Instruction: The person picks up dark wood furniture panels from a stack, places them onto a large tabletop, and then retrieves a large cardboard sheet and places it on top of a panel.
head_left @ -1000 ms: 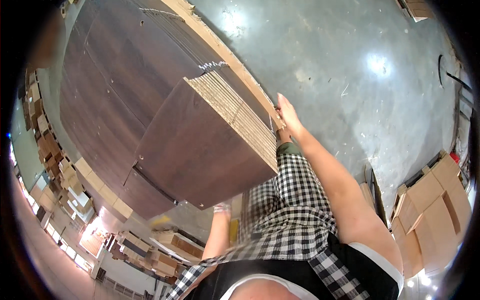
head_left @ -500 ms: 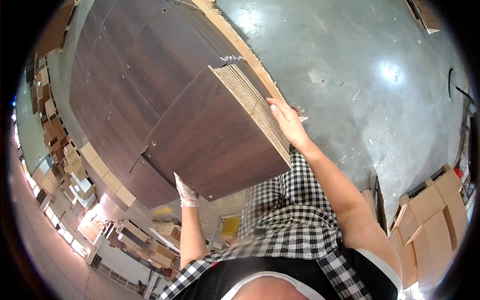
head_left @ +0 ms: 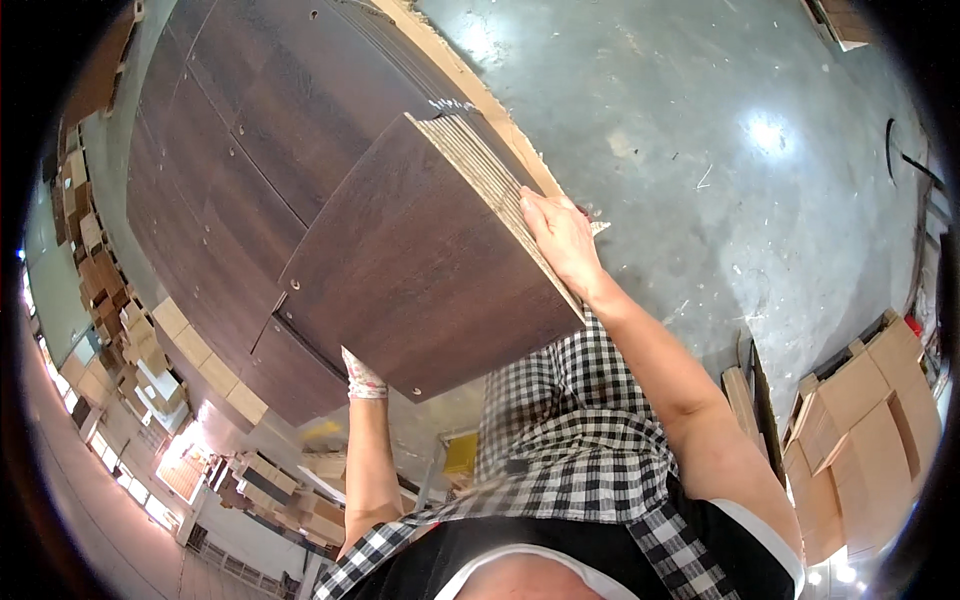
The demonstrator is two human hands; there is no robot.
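A dark brown wood-grain panel [head_left: 440, 260] lies on top of a pile of like boards, whose pale layered edges [head_left: 480, 165] show on the right. Pressed against that right edge, my right hand [head_left: 562, 240] is bare and closed around the panel's side, its fingertips partly out of sight. At the near left edge is my left hand [head_left: 364, 378] in a white patterned glove. It touches the panel from the side, and most of its fingers are hidden by the board. Small round holes mark the panel near its left and front corners.
More dark boards [head_left: 220, 190] stretch away to the far left, with a pale wooden strip [head_left: 470, 75] along their right side. Grey floor [head_left: 690, 150] spreads to the right. Flattened cardboard [head_left: 850, 440] stands at the lower right. A yellow object [head_left: 460, 455] sits beside my legs.
My right hand has moved slightly left and its fingers have closed over the panel's edge. My left hand has shifted a little left. The view has moved slightly.
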